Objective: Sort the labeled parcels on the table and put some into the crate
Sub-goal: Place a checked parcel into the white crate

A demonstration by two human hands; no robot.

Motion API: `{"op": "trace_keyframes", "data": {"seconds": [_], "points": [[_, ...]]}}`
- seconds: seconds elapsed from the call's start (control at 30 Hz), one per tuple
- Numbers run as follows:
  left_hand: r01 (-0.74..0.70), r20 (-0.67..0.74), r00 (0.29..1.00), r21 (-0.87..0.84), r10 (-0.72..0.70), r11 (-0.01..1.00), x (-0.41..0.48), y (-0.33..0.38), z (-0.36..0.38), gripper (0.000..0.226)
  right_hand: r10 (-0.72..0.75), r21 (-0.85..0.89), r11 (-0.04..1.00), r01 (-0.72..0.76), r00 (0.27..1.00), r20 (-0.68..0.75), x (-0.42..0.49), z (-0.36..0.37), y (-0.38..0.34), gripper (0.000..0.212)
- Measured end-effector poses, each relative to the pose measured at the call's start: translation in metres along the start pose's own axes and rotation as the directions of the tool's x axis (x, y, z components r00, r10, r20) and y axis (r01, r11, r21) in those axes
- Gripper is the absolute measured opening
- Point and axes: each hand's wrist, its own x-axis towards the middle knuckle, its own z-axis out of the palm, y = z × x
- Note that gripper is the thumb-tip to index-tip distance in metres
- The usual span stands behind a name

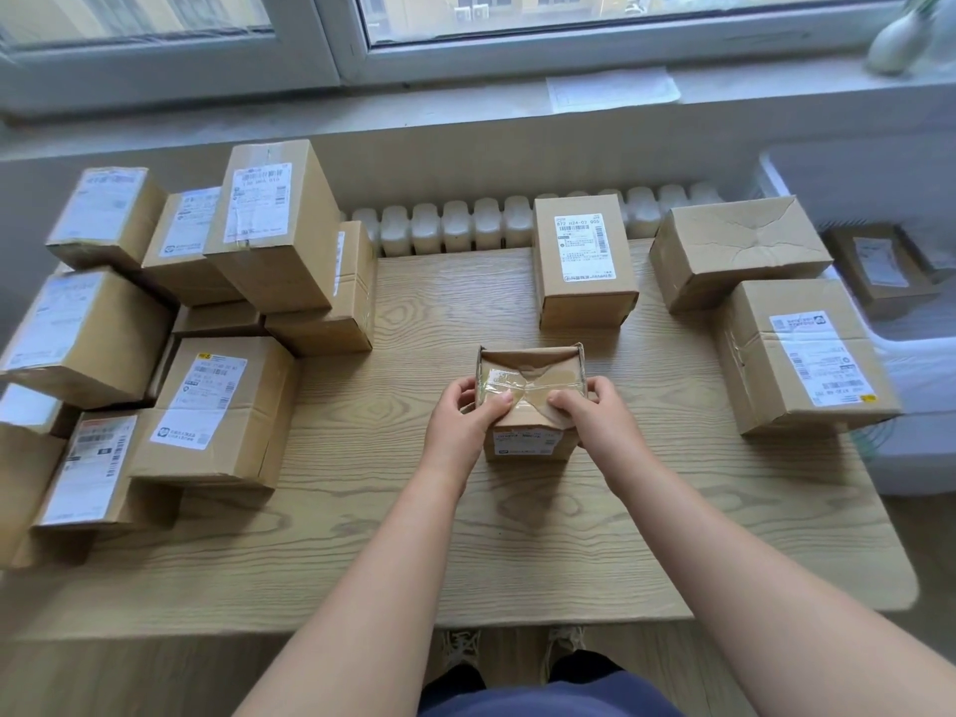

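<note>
Both hands, left hand [462,412] and right hand [588,409], grip one parcel [528,406].

left parcels [26,483] — cut by edge | crate [926,385] — blurred | labels [199,401] unreadable

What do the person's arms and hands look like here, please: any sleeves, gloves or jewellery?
Both arms are bare as far as the view shows them: no sleeve covers the left forearm or the right forearm. The left hand and the right hand wear no gloves, and no watch, bracelet or ring is visible.
</note>
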Motion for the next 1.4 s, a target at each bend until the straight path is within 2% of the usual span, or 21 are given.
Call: {"op": "trace_keyframes", "data": {"seconds": [0.17,0.33,0.47,0.57,0.7,0.8,0.93,1.03,1.13,1.27,1.37,1.4], "points": [[-0.025,-0.007,1.000,0.013,0.025,1.000,0.000,-0.004,0.001,0.051,-0.012,-0.021,1.000,0.013,1.000,0.027,-0.003,-0.003,0.000,0.045],[0.015,0.001,1.000,0.001,-0.015,1.000,-0.001,-0.002,-0.002,0.053,-0.027,-0.011,1.000,0.028,0.996,0.083,-0.013,-0.011,0.004,0.086],[0.032,-0.012,0.999,0.020,-0.031,0.999,0.000,0.000,-0.002,0.034,-0.053,0.008,0.999,0.052,0.981,0.187,-0.021,-0.017,0.006,0.058],[0.019,-0.033,0.999,0.070,-0.017,0.997,-0.004,0.006,0.005,0.037,-0.073,-0.014,0.997,0.079,0.968,0.242,-0.021,-0.024,0.011,0.072],[0.028,0.021,0.999,0.142,-0.031,0.990,-0.009,0.021,0.019,0.037,-0.076,-0.103,0.991,0.086,0.992,0.097,-0.033,-0.037,0.013,0.098],[0.027,0.170,0.984,0.154,-0.054,0.988,-0.016,0.030,0.035,0.047,-0.076,-0.032,0.997,0.074,0.995,-0.068,-0.053,-0.052,0.015,0.106],[0.008,0.303,0.950,0.231,-0.080,0.973,-0.025,0.033,0.065,0.078,-0.050,0.079,0.994,0.070,0.973,-0.225,-0.075,-0.075,0.033,0.106],[0.016,0.389,0.910,0.313,-0.143,0.950,-0.039,0.029,0.095,0.087,0.000,0.187,0.980,0.065,0.945,-0.326,-0.094,-0.098,0.049,0.088],[-0.004,0.457,0.874,0.346,-0.165,0.938,-0.058,0.026,0.127,0.075,0.071,0.274,0.961,0.043,0.916,-0.395,-0.111,-0.128,0.066,0.073],[-0.088,0.583,0.793,0.397,-0.178,0.913,-0.085,0.019,0.176,0.054,0.163,0.437,0.897,0.074,0.862,-0.480,-0.125,-0.170,0.089,0.086],[-0.121,0.663,0.720,0.413,-0.207,0.903,-0.105,0.012,0.221,0.048,0.226,0.530,0.842,0.104,0.823,-0.521,-0.132,-0.211,0.101,0.075],[-0.129,0.695,0.686,0.405,-0.214,0.905,-0.114,0.010,0.239,0.039,0.237,0.553,0.825,0.114,0.818,-0.524,-0.134,-0.229,0.106,0.072]]}}
